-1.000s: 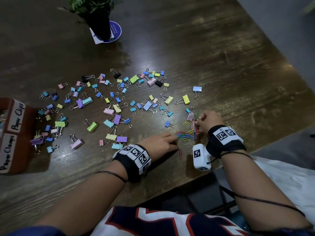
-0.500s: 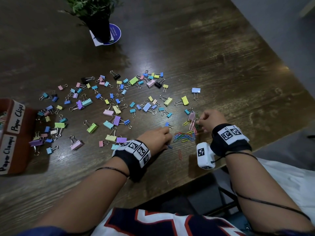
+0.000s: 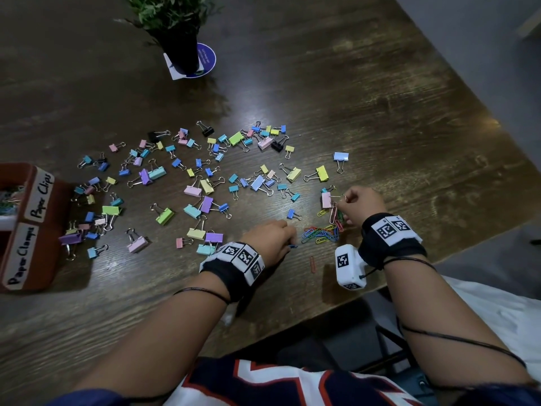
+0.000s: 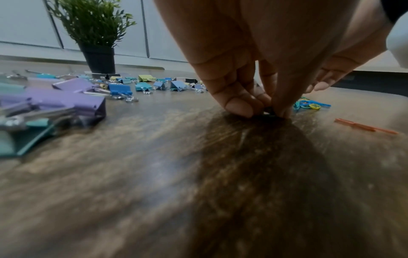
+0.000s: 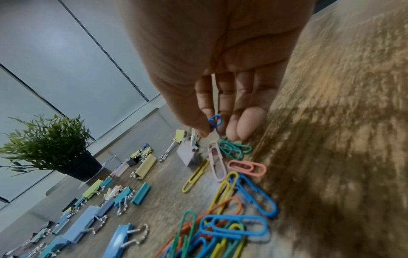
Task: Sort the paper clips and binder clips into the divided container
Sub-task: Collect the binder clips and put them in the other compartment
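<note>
Dozens of coloured binder clips (image 3: pixel 205 186) lie scattered across the middle of the desk (image 3: pixel 380 98) in the head view, with a small heap of paper clips (image 3: pixel 320 234) near the desk's near edge between the two hands. At the left edge stands the brown divided container (image 3: pixel 35 230), its labels reading "Paper Clips" and "Paper Clamps". The left hand (image 3: pixel 270 240) rests fingertips-down just left of the heap, a bit of blue showing at its tips. The right hand (image 3: pixel 361 205) is curled at the heap's far right, beside a pink binder clip (image 3: pixel 326 199). One orange paper clip (image 3: pixel 312 263) lies alone, closer to the near edge. A potted plant (image 3: pixel 175 30) stands toward the far edge.

From the left wrist comes what the head view hides: thumb and fingers (image 4: pixel 238 104) pressed narrowly together on the desk, pinching something small and dark that I cannot identify.

Only the right wrist view shows the right hand's grip: thumb and forefinger pinch a blue paper clip (image 5: pixel 214 121) above the desk, the other fingers (image 5: pixel 251 120) loosely extended, with green, pink and yellow paper clips lying below.
</note>
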`<state>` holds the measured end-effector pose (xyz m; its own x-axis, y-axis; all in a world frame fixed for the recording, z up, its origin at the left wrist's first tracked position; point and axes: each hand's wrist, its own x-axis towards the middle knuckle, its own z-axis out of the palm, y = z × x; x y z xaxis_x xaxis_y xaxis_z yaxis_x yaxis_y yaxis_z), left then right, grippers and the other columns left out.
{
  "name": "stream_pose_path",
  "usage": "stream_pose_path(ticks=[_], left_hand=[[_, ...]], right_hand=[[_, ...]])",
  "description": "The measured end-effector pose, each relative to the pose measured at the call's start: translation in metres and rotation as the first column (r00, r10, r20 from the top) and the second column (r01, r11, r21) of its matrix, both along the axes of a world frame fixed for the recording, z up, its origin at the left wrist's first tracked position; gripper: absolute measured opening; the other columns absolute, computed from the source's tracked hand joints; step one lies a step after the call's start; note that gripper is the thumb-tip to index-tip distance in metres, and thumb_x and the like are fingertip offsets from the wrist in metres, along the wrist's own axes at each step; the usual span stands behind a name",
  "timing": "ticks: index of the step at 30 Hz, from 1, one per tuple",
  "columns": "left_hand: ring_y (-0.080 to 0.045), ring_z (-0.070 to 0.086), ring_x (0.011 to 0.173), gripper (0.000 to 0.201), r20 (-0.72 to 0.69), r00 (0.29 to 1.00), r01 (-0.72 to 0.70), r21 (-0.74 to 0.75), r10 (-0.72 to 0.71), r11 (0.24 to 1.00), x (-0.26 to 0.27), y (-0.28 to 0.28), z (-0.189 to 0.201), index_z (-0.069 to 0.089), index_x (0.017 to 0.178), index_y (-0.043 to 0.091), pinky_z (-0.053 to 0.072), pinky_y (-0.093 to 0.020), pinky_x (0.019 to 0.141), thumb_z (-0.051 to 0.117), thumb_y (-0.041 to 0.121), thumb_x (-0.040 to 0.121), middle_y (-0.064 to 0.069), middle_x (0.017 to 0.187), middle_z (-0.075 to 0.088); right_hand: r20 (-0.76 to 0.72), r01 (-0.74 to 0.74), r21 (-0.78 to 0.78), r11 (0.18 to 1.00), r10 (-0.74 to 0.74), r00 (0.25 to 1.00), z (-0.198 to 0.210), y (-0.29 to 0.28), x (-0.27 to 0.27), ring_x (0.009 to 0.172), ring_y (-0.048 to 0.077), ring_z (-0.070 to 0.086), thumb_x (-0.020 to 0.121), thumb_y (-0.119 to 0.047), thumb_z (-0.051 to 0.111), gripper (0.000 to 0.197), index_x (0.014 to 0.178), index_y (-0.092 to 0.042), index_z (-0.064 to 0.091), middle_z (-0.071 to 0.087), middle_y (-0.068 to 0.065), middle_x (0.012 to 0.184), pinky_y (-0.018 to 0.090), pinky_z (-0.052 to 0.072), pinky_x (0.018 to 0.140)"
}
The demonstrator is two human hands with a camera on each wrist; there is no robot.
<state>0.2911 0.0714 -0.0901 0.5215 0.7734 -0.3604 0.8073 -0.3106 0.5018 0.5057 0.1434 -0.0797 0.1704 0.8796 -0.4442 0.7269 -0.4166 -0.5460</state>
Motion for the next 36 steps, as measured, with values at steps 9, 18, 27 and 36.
stream_pose_path(ticks=[9,18,27,36], left_hand=[[-0.017,0.057,0.09,0.014,0.15,0.954,-0.265,0.01,0.261,0.964,-0.003,0.006,0.014,0.062,0.104,0.016,0.036,-0.022,0.072,0.059,0.018,0.091,0.001,0.1,0.055],[-0.001,0.052,0.073,0.014,0.371,0.667,-0.729,0.143,0.646,0.67,-0.122,-0.007,0.062,0.067,0.095,0.019,0.045,-0.021,0.073,0.064,0.008,0.087,0.007,0.09,0.054],[-0.014,0.057,0.083,0.017,0.347,0.319,-0.926,0.311,0.882,0.213,-0.298,-0.059,0.104,0.069,0.1,0.016,0.048,-0.029,0.082,0.065,0.009,0.086,-0.003,0.098,0.061],[-0.026,0.064,0.101,0.043,0.149,0.244,-0.946,0.256,0.958,0.201,-0.382,-0.049,0.099,0.063,0.118,0.009,0.049,-0.04,0.093,0.076,0.026,0.081,-0.008,0.108,0.069]], right_hand=[[-0.067,0.028,0.14,0.99,-0.019,0.998,0.023,0.006,-0.004,0.076,0.031,0.068,0.081,-0.007,0.062,0.02,0.066,-0.018,0.056,0.067,0.008,0.074,0.05,0.057,0.074],[-0.323,-0.144,0.301,0.943,0.243,0.915,0.074,0.021,-0.11,0.062,0.014,0.06,0.087,-0.004,0.063,0.024,0.069,-0.017,0.054,0.06,0.001,0.072,0.024,0.055,0.06],[-0.447,-0.364,0.328,0.872,0.483,0.753,0.088,-0.002,-0.249,0.062,0.015,0.061,0.088,-0.005,0.064,0.017,0.074,-0.011,0.056,0.058,0.001,0.072,0.024,0.057,0.061],[-0.472,-0.46,0.293,0.839,0.545,0.693,0.083,-0.029,-0.327,0.057,0.013,0.057,0.088,0.001,0.061,0.024,0.069,-0.013,0.053,0.055,0.001,0.066,0.027,0.058,0.062]])
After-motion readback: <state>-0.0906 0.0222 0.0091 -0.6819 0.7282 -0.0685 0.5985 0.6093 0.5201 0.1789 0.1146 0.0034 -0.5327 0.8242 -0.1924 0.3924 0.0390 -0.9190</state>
